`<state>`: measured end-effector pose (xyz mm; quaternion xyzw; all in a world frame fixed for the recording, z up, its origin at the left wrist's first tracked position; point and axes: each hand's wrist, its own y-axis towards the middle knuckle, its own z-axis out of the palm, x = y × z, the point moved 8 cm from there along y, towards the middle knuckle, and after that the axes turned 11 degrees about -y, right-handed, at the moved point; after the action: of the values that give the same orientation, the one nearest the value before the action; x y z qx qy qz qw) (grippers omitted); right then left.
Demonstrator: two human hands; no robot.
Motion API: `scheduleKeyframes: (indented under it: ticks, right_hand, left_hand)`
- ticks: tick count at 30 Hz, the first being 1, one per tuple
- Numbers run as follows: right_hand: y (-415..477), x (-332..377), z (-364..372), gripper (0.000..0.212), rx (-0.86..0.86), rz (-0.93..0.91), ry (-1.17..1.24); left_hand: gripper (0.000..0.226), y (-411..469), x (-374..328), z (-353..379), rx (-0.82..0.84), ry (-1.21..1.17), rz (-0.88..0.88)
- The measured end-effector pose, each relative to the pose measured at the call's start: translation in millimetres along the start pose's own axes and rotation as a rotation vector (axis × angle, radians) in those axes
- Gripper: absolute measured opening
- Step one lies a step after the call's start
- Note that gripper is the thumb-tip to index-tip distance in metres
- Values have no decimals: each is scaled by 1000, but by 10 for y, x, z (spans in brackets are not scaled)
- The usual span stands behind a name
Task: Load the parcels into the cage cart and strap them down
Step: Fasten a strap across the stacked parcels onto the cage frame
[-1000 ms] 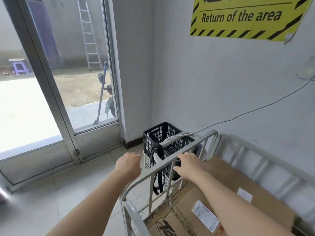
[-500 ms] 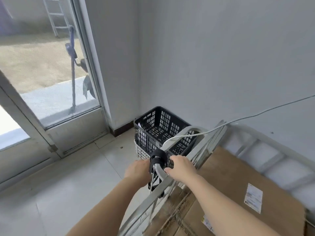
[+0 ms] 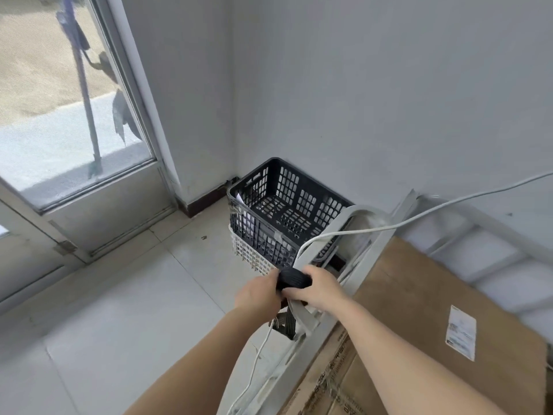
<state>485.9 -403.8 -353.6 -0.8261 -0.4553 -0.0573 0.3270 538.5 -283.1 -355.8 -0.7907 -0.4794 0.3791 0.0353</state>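
The cage cart [image 3: 374, 250] stands against the wall with the parcels [image 3: 419, 310] already stacked inside it, flat brown cartons reaching up to its near rail. On that rail I have the black strap [image 3: 294, 278] bunched in a wad. The left hand [image 3: 258, 293] and right hand [image 3: 321, 290] both curl their fingers round it from either side. My worry is that the white cable [image 3: 389, 227] draped over the same rail gets cinched under the strap. The white label [image 3: 460, 332] is too blurred to read.

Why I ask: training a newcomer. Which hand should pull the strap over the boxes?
Right, probably: the right hand grips the strap nearer the boxes; the left hand holds it on the floor side.
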Motion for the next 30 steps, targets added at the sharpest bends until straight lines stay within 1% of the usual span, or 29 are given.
scheduleKeyframes:
  ticks: [2,4,7,9,11,13,14,16,18,19,21,23,26,28,30]
  right_hand:
    - [-39,34,-21,32,-35,-32,-31]
    - [-100,64,-67,27,-89,-54,-4]
    - [-183,121,-239,23,-186,-68,120]
    - [-246,190,-399,18,-240,-86,220]
    - [-332,279,-594,20,-292,-107,317]
    - [-428,358,-784,23,-324,-113,429]
    - [-474,394,-866,24,-316,-110,496]
    - [-564,487,-975,20,-245,-131,617]
    - [-697,602,-1056,13,-185,-194,644]
    - [-768,633,-1108,13,-200,-221,616]
    - [-921,655,-1239,20,-284,-252,569]
    - [-1064,641,-1374,21,-369,-260,532]
    - [-1269,665,-1572,17,-441,-295,472]
    - [-1410,716,-1693,17,-440,-329,467]
    - [-1511,773,-1740,24,-370,-345,447]
  left_hand:
    - [35,1,-12,-13,-1,-35,0]
    - [31,-16,-43,-38,-11,-65,-10]
    - [30,-37,-79,-167,-91,-189,-60]
    - [26,-58,-160,-295,-160,-290,-38]
    - [33,-81,-291,-381,-150,-467,27]
    - [41,-156,-440,-447,-97,-734,82]
    - [42,-209,-518,-482,-68,-874,101]
    - [47,-322,-716,-542,27,-1112,145]
    - [46,-449,-894,-638,81,-1287,166]
    - [42,-510,-947,-695,81,-1364,147]
    - [32,-614,-990,-799,53,-1515,109]
    - [23,-718,-1022,-904,0,-1556,126]
    - [16,-878,-1116,-1085,-120,-1477,197]
    - [19,-974,-1185,-1200,-196,-1440,215]
    - [27,-1027,-1233,-1266,-212,-1421,210]
